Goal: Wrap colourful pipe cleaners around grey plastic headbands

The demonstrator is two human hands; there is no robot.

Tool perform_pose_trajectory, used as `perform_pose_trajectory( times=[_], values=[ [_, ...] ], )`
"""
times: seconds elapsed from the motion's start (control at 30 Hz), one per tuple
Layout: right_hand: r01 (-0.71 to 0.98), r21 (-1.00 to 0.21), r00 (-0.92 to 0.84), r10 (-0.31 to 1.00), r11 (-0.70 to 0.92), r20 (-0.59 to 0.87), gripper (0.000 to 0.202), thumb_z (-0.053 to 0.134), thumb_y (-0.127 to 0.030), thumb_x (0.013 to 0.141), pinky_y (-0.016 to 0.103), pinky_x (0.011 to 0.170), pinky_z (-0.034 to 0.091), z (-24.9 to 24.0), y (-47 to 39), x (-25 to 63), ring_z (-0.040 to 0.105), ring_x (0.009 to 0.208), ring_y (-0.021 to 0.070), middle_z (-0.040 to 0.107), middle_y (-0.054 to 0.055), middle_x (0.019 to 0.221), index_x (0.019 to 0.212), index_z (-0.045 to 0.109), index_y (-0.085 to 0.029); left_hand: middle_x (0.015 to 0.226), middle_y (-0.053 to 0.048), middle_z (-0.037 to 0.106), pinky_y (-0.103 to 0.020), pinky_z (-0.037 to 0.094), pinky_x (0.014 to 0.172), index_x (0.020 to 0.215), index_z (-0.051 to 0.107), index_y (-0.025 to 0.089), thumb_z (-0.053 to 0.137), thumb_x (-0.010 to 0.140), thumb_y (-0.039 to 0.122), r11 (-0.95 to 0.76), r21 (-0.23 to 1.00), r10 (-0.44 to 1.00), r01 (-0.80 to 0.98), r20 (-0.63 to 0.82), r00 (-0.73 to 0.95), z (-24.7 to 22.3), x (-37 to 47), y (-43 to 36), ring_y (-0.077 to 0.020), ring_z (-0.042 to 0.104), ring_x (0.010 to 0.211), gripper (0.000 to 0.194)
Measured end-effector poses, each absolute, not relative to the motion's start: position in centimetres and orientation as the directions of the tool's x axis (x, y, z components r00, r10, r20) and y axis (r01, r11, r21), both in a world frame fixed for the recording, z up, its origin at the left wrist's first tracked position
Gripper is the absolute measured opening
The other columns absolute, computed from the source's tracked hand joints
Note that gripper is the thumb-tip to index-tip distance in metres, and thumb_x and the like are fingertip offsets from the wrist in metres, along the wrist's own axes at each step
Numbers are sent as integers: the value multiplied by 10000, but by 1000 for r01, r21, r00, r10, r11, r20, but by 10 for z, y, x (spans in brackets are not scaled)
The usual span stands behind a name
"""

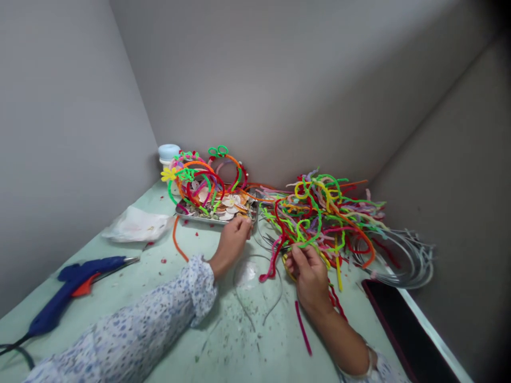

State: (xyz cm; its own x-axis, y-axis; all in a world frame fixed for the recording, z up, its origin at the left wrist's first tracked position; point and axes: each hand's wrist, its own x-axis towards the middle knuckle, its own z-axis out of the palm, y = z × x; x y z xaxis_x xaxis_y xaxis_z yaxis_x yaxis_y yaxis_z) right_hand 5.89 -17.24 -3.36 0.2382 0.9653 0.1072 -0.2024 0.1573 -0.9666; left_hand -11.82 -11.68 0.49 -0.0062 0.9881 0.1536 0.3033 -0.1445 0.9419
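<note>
Left hand: fingers bunched at the front right corner of the metal tray.
Right hand: fingers curled in front of the fuzzy stems; with the fingertips so small, I cannot tell what either hand pinches.
Grey headband: on the table, between the hands.
Tangle risk: tugging one interlaced stem could drag out others.
Tray risk: a knock could tip the colourful headbands leaning there.
Glue gun risk: its nozzle, if hot, could burn a straying left forearm.

Head-worn view, forward and down
</note>
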Motion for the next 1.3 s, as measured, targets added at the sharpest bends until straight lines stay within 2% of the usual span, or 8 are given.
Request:
perform_pose_trajectory(
  times=[0.13, 0.2, 0.43, 0.73, 0.87, 0.93, 1.1, 1.3],
  values=[
    [-184, -970, 225, 968, 157, 114, 225, 630, -427, 820, 210, 500, 379, -33, -172, 59, 488, 539, 99, 552, -37, 629, 797, 563, -213, 513, 24, 519, -234, 304, 508, 619, 544, 169, 526, 774, 424, -91, 778, 970, 622, -73, 233, 19, -137, -98, -114, 433, 486, 298],
    [-162, -974, 213, 970, 156, 120, 228, 625, -429, 822, 216, 506, 385, -33, -173, 59, 490, 549, 103, 549, -32, 639, 798, 564, -211, 559, 3, 576, -237, 297, 520, 624, 597, 170, 597, 717, 410, -178, 634, 946, 752, -100, 308, 25, -142, -100, -124, 470, 519, 258],
    [-109, -979, 187, 971, 174, 152, 208, 631, -409, 819, 220, 520, 401, -31, -174, 59, 511, 577, 109, 554, -28, 661, 808, 577, -209, 747, -93, 698, -262, 360, 560, 742, 715, 179, 666, 635, 314, -292, 300, 900, 908, -234, 367, 33, -138, -120, -216, 610, 668, 179],
    [-35, -988, 70, 986, 151, 149, 223, 615, -419, 827, 233, 511, 400, -26, -178, 54, 498, 522, 114, 557, -29, 581, 823, 583, -199, 822, -198, 709, -317, 415, 582, 771, 725, 121, 548, 635, 160, -286, 208, 910, 935, -248, 333, 31, -128, -123, -292, 651, 720, 226],
    [-11, -988, 58, 987, 154, 153, 228, 606, -420, 832, 236, 517, 396, -30, -176, 54, 492, 524, 116, 542, -33, 579, 829, 580, -194, 661, -118, 695, -275, 386, 523, 663, 676, 153, 523, 641, 170, -310, 261, 888, 914, -266, 376, 46, -137, -120, -226, 635, 612, 156],
    [5, -986, 57, 984, 170, 170, 222, 603, -414, 834, 237, 523, 392, -32, -175, 54, 481, 534, 115, 537, -33, 592, 830, 582, -193, 582, -70, 670, -253, 377, 498, 665, 641, 161, 508, 657, 182, -267, 426, 842, 864, -333, 425, 53, -144, -118, -193, 624, 557, 134],
    [19, -973, 16, 973, 229, 229, 182, 600, -376, 837, 238, 542, 388, -31, -174, 56, 473, 570, 118, 530, -26, 644, 852, 602, -195, 613, -17, 655, -216, 381, 489, 723, 567, 167, 553, 695, 225, -230, 751, 773, 619, -246, 585, 66, -156, -115, -141, 610, 554, 66],
    [9, -971, -59, 969, 241, 240, 173, 618, -363, 817, 245, 515, 400, -28, -178, 55, 487, 566, 100, 618, 56, 995, 813, 621, -190, 633, 9, 622, -203, 353, 471, 765, 536, 161, 588, 738, 215, -164, 918, 757, 360, -117, 643, 89, -161, -120, -96, 557, 523, 79]
  ],
)
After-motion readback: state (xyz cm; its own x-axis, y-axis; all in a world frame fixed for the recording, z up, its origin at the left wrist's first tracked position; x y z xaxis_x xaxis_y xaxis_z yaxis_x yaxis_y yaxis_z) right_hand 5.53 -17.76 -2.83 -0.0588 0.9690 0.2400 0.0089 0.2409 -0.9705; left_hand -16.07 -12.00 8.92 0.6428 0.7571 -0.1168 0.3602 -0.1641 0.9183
